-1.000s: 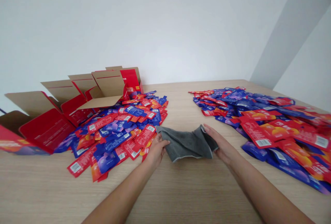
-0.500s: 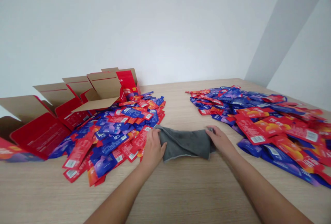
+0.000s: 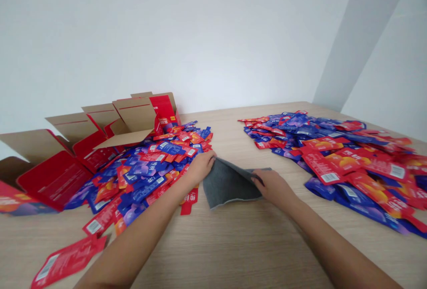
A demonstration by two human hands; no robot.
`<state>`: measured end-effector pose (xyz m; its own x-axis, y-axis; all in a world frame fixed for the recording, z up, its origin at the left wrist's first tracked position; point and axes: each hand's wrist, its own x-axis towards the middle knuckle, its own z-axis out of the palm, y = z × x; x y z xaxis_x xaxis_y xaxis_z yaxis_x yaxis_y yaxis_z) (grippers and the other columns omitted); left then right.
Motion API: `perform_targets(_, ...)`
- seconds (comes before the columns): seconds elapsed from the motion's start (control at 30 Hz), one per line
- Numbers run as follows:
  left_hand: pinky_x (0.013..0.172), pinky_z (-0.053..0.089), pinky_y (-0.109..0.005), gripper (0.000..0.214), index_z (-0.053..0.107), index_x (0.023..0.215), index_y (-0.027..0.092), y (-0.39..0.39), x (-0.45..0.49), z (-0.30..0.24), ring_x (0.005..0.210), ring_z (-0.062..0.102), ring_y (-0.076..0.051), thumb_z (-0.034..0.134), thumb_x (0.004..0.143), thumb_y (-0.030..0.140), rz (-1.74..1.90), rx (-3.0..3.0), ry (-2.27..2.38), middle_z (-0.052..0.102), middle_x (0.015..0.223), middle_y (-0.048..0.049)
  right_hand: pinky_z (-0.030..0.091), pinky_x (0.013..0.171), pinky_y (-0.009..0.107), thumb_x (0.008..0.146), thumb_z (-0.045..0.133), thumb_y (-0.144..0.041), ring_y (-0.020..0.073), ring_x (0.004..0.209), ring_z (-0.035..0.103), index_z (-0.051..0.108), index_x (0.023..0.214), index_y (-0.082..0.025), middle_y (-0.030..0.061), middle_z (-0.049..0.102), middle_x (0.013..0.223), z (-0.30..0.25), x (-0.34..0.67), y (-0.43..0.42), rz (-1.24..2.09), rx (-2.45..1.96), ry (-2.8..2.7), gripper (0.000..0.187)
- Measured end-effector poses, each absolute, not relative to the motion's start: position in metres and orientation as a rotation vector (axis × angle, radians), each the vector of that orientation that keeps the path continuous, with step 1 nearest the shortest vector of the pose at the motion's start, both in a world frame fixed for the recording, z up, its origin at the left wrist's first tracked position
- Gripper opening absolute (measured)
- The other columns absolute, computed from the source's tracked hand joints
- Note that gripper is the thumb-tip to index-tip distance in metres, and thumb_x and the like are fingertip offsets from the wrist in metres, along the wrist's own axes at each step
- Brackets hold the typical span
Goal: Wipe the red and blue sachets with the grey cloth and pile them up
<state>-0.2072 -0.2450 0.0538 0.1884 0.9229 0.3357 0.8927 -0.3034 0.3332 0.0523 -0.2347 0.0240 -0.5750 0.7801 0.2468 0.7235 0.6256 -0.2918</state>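
Head view; near, forward and down over tabletop [image 3: 233, 244]

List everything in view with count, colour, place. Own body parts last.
grey cloth: 1, grey with pale edging, centre, between the hands
left sachet pile: too many to count, red and blue, in front of the cartons
right sachet pile: too many to count, red and blue, right side of the table
near-left sachet: 1, red with a white barcode panel, near end of left pile
open cartons: at least four, red outside, brown inside, left rear
table: 1, pale wood-grain, under everything
wall: white with a grey band at right, behind table
left hand: 1, bare, fingers on cloth's far-left corner
right hand: 1, bare, fingers gripping cloth's right end
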Motion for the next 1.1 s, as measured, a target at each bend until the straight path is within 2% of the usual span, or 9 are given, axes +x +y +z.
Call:
perform_targets(0.07,0.079,0.043,-0.032,0.018,0.058,0.088,0.019,-0.238,-0.211,0.069,0.083,0.056,-0.019,0.041,0.084,0.014,0.769,2.442,1.748,0.06,0.084,-0.0045,0.038,0.06,0.029,0.086,0.036,-0.027,0.0206,0.068,0.06,0.06,0.089,-0.021,0.0047,0.065,0.071,0.029,0.059,-0.223,0.251,-1.299,-2.347,0.025)
perform_targets(0.13,0.081,0.042,-0.032,0.017,0.058,0.086,0.018,-0.232,-0.214,0.086,0.087,0.054,-0.019,0.042,0.083,0.013,0.765,2.551,1.711,0.058,0.085,-0.0049,0.038,0.058,0.028,0.086,0.037,-0.031,0.0209,0.067,0.06,0.06,0.09,-0.021,0.0046,0.065,0.071,0.043,0.064,-0.212,0.233,-1.292,-2.183,0.026)
perform_targets(0.4,0.082,0.042,-0.032,0.016,0.056,0.093,0.017,-0.275,-0.21,0.161,0.089,0.051,-0.018,0.042,0.086,0.02,1.241,2.677,1.767,0.055,0.09,-0.0056,0.043,0.068,0.03,0.083,0.043,-0.038,0.0199,0.073,0.058,0.063,0.091,-0.022,0.0018,0.065,0.078,0.137,0.09,-0.208,0.279,-0.944,-1.956,0.027)
perform_targets(0.57,0.079,0.042,-0.028,0.019,0.058,0.093,0.02,-0.353,-0.203,0.125,0.088,0.054,-0.016,0.042,0.085,0.016,0.972,2.555,1.549,0.058,0.09,-0.0048,0.045,0.074,0.032,0.075,0.052,-0.048,0.0222,0.08,0.059,0.067,0.086,-0.025,0.0019,0.067,0.084,0.116,0.125,-0.23,0.754,-0.925,-2.237,0.029)
perform_targets(0.7,0.066,0.043,-0.021,0.016,0.061,0.082,0.021,-0.397,-0.195,0.079,0.073,0.056,-0.013,0.047,0.083,0.016,0.671,2.256,1.534,0.059,0.078,-0.001,0.045,0.064,0.028,0.078,0.05,-0.043,0.0194,0.07,0.058,0.068,0.081,-0.023,0.0003,0.066,0.073,0.075,0.147,-0.248,1.09,-0.981,-2.451,0.026)
perform_targets(0.8,0.063,0.043,-0.022,0.015,0.061,0.077,0.02,-0.395,-0.198,0.07,0.069,0.056,-0.013,0.047,0.082,0.017,0.647,2.144,1.583,0.059,0.074,0.0,0.046,0.062,0.027,0.079,0.05,-0.038,0.0184,0.069,0.058,0.067,0.08,-0.021,0.0001,0.066,0.072,0.064,0.148,-0.246,1.172,-0.961,-2.434,0.024)
perform_targets(0.9,0.074,0.046,-0.029,0.014,0.061,0.083,0.018,-0.367,-0.199,0.076,0.079,0.058,-0.017,0.047,0.081,0.017,0.795,2.149,1.809,0.061,0.08,-0.003,0.048,0.07,0.031,0.079,0.046,-0.029,0.0207,0.076,0.061,0.066,0.083,-0.02,0.0025,0.068,0.079,0.066,0.132,-0.231,0.962,-0.985,-2.378,0.022)
perform_targets(1.0,0.093,0.04,-0.04,0.026,0.056,0.105,0.014,-0.338,-0.181,0.071,0.106,0.052,-0.024,0.044,0.082,0.016,0.986,2.301,2.033,0.059,0.107,-0.0118,0.044,0.084,0.037,0.079,0.038,-0.013,0.0229,0.093,0.06,0.064,0.1,-0.018,0.0092,0.067,0.099,0.062,0.099,-0.224,0.388,-1.137,-2.317,0.033)
perform_targets(1.1,0.1,0.036,-0.037,0.037,0.045,0.123,0.013,-0.324,-0.145,0.047,0.118,0.045,-0.02,0.035,0.088,0.016,0.805,2.57,1.778,0.052,0.125,-0.0126,0.04,0.092,0.039,0.082,0.036,-0.013,0.0236,0.109,0.052,0.057,0.116,-0.013,0.0146,0.06,0.116,0.041,0.062,-0.233,0.078,-1.006,-2.453,0.039)
